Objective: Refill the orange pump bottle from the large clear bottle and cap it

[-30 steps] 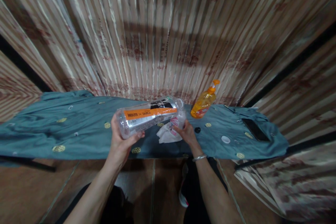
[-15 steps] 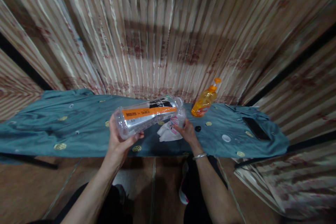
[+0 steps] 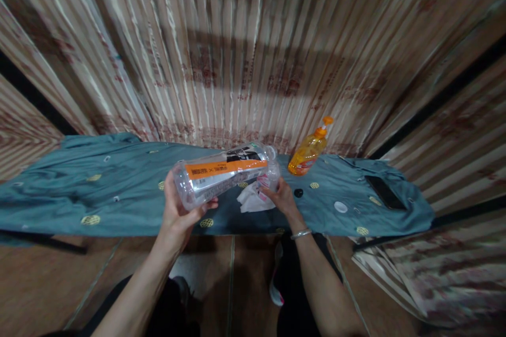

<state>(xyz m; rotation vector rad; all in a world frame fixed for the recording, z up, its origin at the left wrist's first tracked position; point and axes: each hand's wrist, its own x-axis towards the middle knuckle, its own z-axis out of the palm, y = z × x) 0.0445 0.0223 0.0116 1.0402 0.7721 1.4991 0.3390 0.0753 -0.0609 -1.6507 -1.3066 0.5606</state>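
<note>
My left hand (image 3: 182, 205) is closed around the base of a large clear plastic bottle (image 3: 221, 172) with an orange, silver and black label. The bottle is tipped, its uncapped mouth slightly higher and to the right. Below that mouth, my right hand (image 3: 281, 196) grips a smaller clear plastic bottle (image 3: 272, 171) with pink on its label. The two bottle necks overlap in view; whether they touch I cannot tell. Crumpled white tissue (image 3: 255, 201) lies beside the small bottle. Whether any liquid runs between the bottles does not show.
On the green cloth-covered table (image 3: 126, 195) stands an orange pump bottle (image 3: 307, 152). Near it are a black cap (image 3: 298, 192), a white round lid (image 3: 340, 207) and a dark phone (image 3: 385, 192). A striped curtain (image 3: 245, 52) hangs behind; black poles (image 3: 443, 95) flank the table.
Almost nothing differs. The large bottle has shifted very slightly to the right in my left hand, while the right hand keeps its place.
</note>
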